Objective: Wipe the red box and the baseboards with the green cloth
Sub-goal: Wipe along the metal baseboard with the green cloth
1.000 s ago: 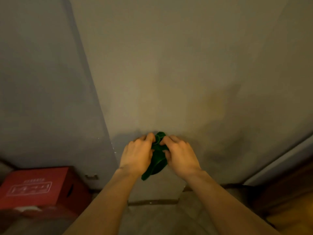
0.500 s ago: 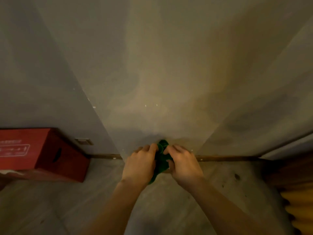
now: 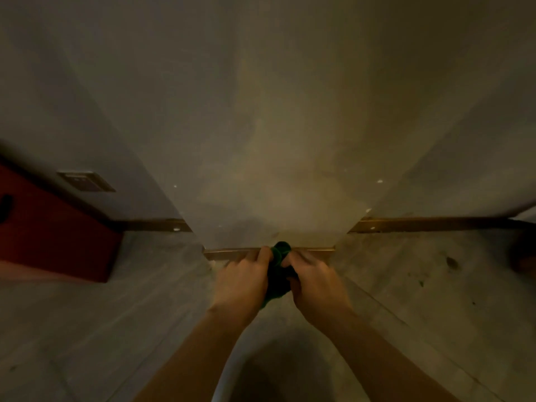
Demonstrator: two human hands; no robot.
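Note:
The green cloth (image 3: 279, 271) is bunched between both hands, its top end level with the wooden baseboard (image 3: 232, 253) at the foot of a jutting wall column. My left hand (image 3: 242, 281) grips the cloth from the left and my right hand (image 3: 314, 281) grips it from the right. More baseboard runs along the walls on the left (image 3: 150, 225) and the right (image 3: 429, 224). The red box (image 3: 55, 227) stands on the floor at the far left, partly out of frame.
A wall socket plate (image 3: 85, 181) sits low on the left wall above the red box. The grey floor (image 3: 116, 329) has dark spots at the right (image 3: 451, 262). A dark brown thing (image 3: 523, 253) shows at the right edge.
The view has tilted down and come closer to the floor. Both hands with the cloth have come down from the wall to the baseboard of the column.

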